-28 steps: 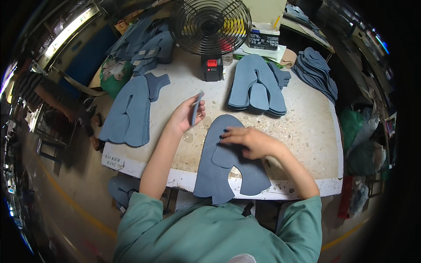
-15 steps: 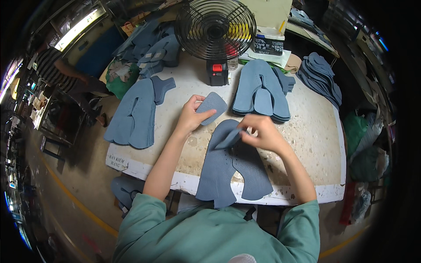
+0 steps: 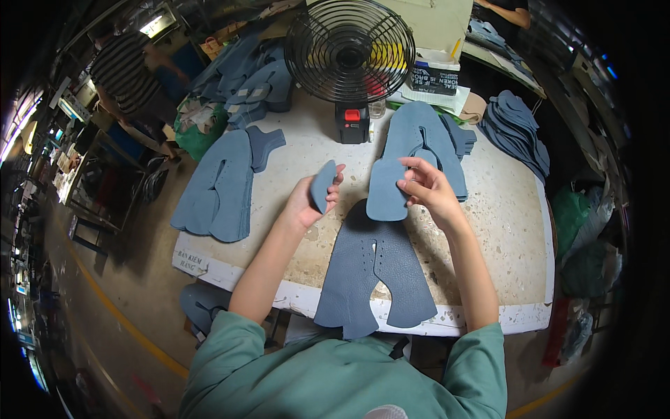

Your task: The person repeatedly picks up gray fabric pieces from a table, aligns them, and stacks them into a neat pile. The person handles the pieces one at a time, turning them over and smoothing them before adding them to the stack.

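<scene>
My left hand (image 3: 309, 200) is raised over the worktable and grips a small rounded blue leather piece (image 3: 322, 184) by its edge. My right hand (image 3: 423, 187) hovers just right of it, fingers pinched, at the near end of a stack of blue cut leather pieces (image 3: 412, 157); whether it holds the top piece I cannot tell. A large dark blue leather shoe-upper piece (image 3: 375, 272) lies flat on the table in front of me, its two legs hanging past the near edge.
A black fan (image 3: 350, 52) stands at the back of the table (image 3: 488, 230), with a box behind it. More blue leather stacks lie at the left (image 3: 220, 185), back left (image 3: 255, 77) and right (image 3: 513, 129). Another person (image 3: 129, 70) stands at far left.
Both hands have lifted off the large flat piece. The left hand turned its small piece edge-on; the right hand moved up and right toward the stack.
</scene>
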A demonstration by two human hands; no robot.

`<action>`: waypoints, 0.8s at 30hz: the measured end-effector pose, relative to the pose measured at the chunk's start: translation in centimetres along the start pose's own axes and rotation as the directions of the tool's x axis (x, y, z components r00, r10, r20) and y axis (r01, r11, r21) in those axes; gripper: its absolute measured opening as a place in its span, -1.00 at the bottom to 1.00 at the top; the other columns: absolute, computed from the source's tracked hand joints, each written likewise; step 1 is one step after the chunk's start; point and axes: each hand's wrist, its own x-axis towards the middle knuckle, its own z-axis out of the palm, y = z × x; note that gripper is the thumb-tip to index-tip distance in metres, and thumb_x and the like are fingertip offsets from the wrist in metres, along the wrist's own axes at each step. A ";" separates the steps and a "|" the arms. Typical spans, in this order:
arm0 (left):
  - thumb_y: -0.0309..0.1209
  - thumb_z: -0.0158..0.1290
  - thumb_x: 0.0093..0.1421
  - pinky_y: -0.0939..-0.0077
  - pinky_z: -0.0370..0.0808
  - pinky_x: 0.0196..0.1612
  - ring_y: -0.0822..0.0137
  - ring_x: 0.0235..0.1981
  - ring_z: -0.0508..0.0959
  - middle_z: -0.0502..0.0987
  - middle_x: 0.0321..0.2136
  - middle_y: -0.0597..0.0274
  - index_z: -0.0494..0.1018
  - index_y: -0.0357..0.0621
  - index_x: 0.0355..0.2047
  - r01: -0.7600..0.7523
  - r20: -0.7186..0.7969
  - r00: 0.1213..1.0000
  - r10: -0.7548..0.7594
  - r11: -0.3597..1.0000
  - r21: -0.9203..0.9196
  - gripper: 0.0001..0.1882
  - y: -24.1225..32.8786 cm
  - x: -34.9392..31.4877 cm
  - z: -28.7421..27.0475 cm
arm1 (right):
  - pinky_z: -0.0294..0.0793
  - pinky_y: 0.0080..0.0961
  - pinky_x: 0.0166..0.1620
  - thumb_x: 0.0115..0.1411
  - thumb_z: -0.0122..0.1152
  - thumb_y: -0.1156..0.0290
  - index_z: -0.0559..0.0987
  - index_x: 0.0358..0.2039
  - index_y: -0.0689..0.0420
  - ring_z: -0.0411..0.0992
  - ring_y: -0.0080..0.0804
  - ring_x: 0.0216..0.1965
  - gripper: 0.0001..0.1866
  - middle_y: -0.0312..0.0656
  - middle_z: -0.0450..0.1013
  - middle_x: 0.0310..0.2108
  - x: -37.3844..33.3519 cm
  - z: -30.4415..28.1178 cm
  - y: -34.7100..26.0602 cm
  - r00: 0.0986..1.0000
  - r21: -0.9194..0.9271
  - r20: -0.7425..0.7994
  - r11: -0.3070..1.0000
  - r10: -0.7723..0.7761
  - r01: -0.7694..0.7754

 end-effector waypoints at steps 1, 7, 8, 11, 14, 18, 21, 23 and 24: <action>-0.15 -0.16 0.28 0.58 0.36 -0.38 0.43 -0.43 0.32 0.38 -0.20 0.11 0.22 -0.37 0.07 0.023 -0.012 1.000 -0.024 0.998 -0.056 -0.47 -0.2 -0.1 -0.1 | 0.46 -0.73 -0.39 0.17 0.17 0.50 0.42 0.00 0.22 0.40 -0.68 -0.42 -0.64 -0.38 0.42 -0.42 0.1 0.1 0.3 1.000 -0.004 -0.014 1.000 0.024 -0.024; -0.07 -0.18 0.25 0.37 0.47 -0.12 0.19 -0.10 0.49 0.44 -0.09 0.01 0.22 -0.32 0.06 -0.068 -0.005 0.998 0.069 0.992 0.110 -0.43 -2.6 -0.3 1.3 | 0.44 -0.76 -0.41 0.20 0.13 0.51 0.40 0.03 0.24 0.38 -0.70 -0.45 -0.63 -0.37 0.44 -0.40 0.6 1.2 2.0 0.997 0.102 -0.054 0.994 0.056 -0.050; -0.11 -0.19 0.27 0.35 0.48 -0.12 0.21 -0.09 0.49 0.44 -0.07 0.03 0.22 -0.30 0.06 -0.071 -0.054 0.995 0.081 0.983 0.170 -0.47 -3.1 -0.2 1.5 | 0.44 -0.77 -0.41 0.20 0.13 0.51 0.41 0.03 0.25 0.38 -0.70 -0.45 -0.63 -0.37 0.43 -0.40 0.6 1.3 2.2 0.996 0.110 -0.061 0.992 0.062 -0.055; -0.24 -0.29 0.37 0.24 0.50 -0.03 0.23 -0.05 0.49 0.40 0.00 0.07 0.18 -0.22 0.11 -0.048 -0.107 0.990 0.091 0.934 0.355 -0.60 -4.4 0.0 2.3 | 0.45 -0.77 -0.42 0.19 0.13 0.53 0.42 0.02 0.26 0.37 -0.71 -0.46 -0.63 -0.36 0.42 -0.41 0.6 1.5 2.7 0.994 0.098 -0.097 0.994 0.058 -0.048; -0.18 -0.33 0.39 0.20 0.49 0.02 0.20 -0.01 0.47 0.36 0.04 0.06 0.11 -0.22 0.14 -0.078 -0.043 0.993 0.111 0.876 0.475 -0.55 -5.4 -0.4 2.9 | 0.46 -0.75 -0.44 0.17 0.13 0.56 0.45 0.00 0.29 0.36 -0.71 -0.47 -0.65 -0.35 0.40 -0.42 0.7 2.0 3.3 0.991 0.024 -0.136 1.000 -0.011 0.015; -0.18 -0.30 0.38 0.14 0.53 -0.02 0.20 0.02 0.46 0.32 0.07 0.06 0.03 -0.21 0.20 -0.028 -0.043 0.997 0.062 0.830 0.557 -0.51 -5.9 -0.8 3.7 | 0.47 -0.73 -0.45 0.14 0.15 0.58 0.49 -0.05 0.29 0.36 -0.68 -0.46 -0.67 -0.35 0.39 -0.44 0.9 2.4 4.2 0.984 -0.059 -0.166 0.997 -0.067 0.058; -0.21 -0.27 0.38 0.17 0.55 -0.03 0.23 0.03 0.44 0.28 0.09 0.06 0.01 -0.17 0.22 0.029 -0.057 0.998 0.010 0.766 0.642 -0.51 -6.0 -1.1 4.1 | 0.46 -0.66 -0.44 0.10 0.20 0.54 0.52 -0.06 0.25 0.38 -0.62 -0.49 -0.66 -0.31 0.41 -0.47 1.0 2.5 4.6 0.970 -0.261 -0.180 0.958 -0.165 0.114; -0.23 -0.25 0.37 0.19 0.55 -0.03 0.24 0.04 0.43 0.27 0.10 0.07 0.01 -0.15 0.23 0.000 -0.038 0.999 0.034 0.741 0.672 -0.51 -6.2 -1.1 4.1 | 0.45 -0.61 -0.42 0.07 0.23 0.50 0.53 -0.07 0.23 0.40 -0.57 -0.51 -0.64 -0.27 0.44 -0.48 0.9 2.5 4.6 0.943 -0.516 -0.181 0.843 -0.280 0.152; -0.24 -0.24 0.37 0.20 0.55 -0.03 0.24 0.04 0.42 0.27 0.10 0.07 0.01 -0.14 0.23 -0.012 -0.035 0.998 0.049 0.731 0.683 -0.51 -6.4 -1.1 4.0 | 0.45 -0.60 -0.41 0.06 0.24 0.49 0.53 -0.07 0.21 0.41 -0.54 -0.51 -0.64 -0.26 0.46 -0.48 0.8 2.5 4.5 0.942 -0.518 -0.150 0.835 -0.300 0.184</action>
